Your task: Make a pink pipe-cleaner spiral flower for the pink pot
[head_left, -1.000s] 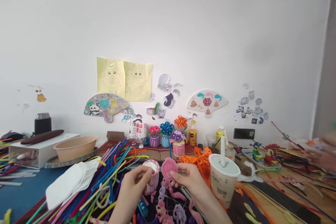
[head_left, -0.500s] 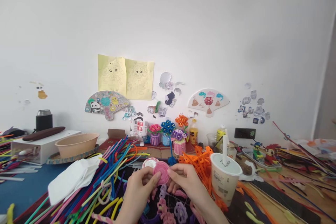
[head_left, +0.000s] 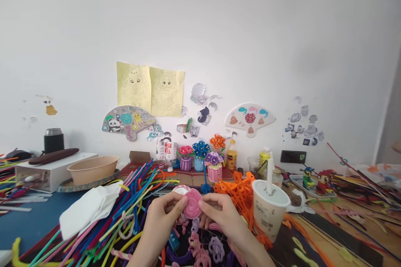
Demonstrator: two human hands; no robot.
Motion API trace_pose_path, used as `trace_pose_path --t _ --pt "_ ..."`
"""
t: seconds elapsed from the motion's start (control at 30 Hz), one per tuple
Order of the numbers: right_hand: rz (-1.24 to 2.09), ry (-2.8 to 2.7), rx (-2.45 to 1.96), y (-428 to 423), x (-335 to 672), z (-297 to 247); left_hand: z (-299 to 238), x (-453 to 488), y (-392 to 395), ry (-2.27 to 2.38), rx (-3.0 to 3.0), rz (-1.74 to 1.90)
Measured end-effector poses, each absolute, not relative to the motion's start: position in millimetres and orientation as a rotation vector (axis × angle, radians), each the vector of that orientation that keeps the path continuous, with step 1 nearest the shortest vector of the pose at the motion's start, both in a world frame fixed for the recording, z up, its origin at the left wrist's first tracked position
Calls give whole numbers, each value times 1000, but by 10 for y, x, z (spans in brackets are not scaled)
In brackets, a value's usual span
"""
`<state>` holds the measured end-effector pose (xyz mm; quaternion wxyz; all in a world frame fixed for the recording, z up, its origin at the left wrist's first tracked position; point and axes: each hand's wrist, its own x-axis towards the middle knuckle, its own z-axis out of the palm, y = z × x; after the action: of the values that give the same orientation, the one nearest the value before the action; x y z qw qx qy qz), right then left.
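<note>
A pink coiled disc, a flat spiral that looks wound from fuzzy pipe cleaner, is held up between both hands. My left hand pinches its left edge with thumb and fingers. On the opposite edge, my right hand grips with thumb and forefinger. Behind the disc shows part of a round white-and-pink piece; whether it is attached I cannot tell. Below the hands lie pink pipe-cleaner loops and a lilac pipe-cleaner flower on a dark surface.
A bundle of coloured pipe cleaners and white tissues lie left. Orange pipe cleaners and a lidded drink cup with straw stand close right. Behind are small potted pipe-cleaner flowers, a bottle and a beige bowl.
The view has shifted slightly. Both hands keep hold of the pink disc, which now sits a little higher and faces the camera more squarely.
</note>
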<state>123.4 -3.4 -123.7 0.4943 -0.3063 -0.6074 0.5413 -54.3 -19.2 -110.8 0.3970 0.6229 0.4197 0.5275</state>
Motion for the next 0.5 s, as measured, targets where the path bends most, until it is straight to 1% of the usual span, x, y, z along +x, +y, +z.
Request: trace_pose_path --t 0.13,0.37,0.5 --pt "1248 -1444 -745 -73 1221 -1198 -1051 -558 -204 1075 1592 1320" --pt "1089 -1299 -792 -35 1309 -1166 -977 -767 -187 1296 1542 1569" --pt "1114 -1410 -815 -9 1368 -1182 -963 -723 -220 1342 1640 1551"
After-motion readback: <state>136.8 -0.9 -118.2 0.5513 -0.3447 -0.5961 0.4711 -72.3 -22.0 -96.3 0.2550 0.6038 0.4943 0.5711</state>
